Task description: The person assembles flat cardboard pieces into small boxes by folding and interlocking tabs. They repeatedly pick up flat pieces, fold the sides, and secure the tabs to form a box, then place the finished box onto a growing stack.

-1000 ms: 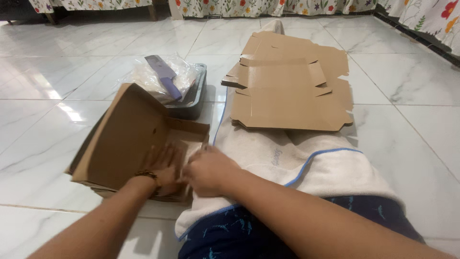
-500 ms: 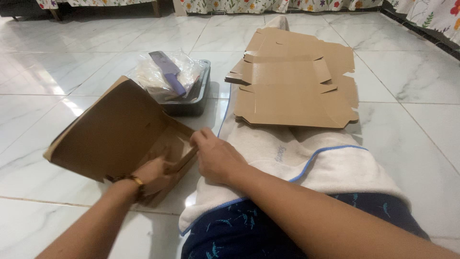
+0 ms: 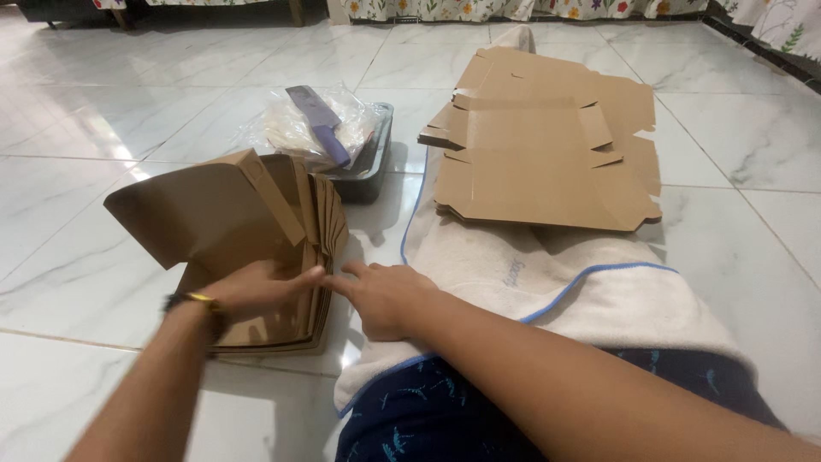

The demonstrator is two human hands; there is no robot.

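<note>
A: What's nearest?

B: Two bare forearms reaching out over dark blue patterned shorts (image 3: 428, 419). The left hand (image 3: 252, 289), with a dark wristband, lies flat on the stack of folded cardboard boxes (image 3: 256, 248), its fingers pressed together and stretched toward the right edge of the stack.

A: And the other hand?

B: The right hand (image 3: 385, 295) rests palm down at the edge of the white towel (image 3: 547, 282), fingers loosely spread, the index finger pointing left and almost meeting the left fingertips. It pinches nothing.

A: Where exactly are the boxes?

B: On the white marble floor (image 3: 103, 257), just left of the person's legs. The top box has its flap (image 3: 201, 210) tilted up and open; behind it several more flaps stand fanned, side by side.

A: Farther out?

B: The towel, edged in blue, covers the legs, and on it lies a pile of flat, unfolded cardboard blanks (image 3: 547, 145). To their left, beyond the boxes, a dark tray (image 3: 376, 167) sits on the floor holding clear plastic bags (image 3: 304, 128) with a purple knife (image 3: 321, 124) on top. Flowered cloth (image 3: 479, 8) hangs along the far edge.
</note>
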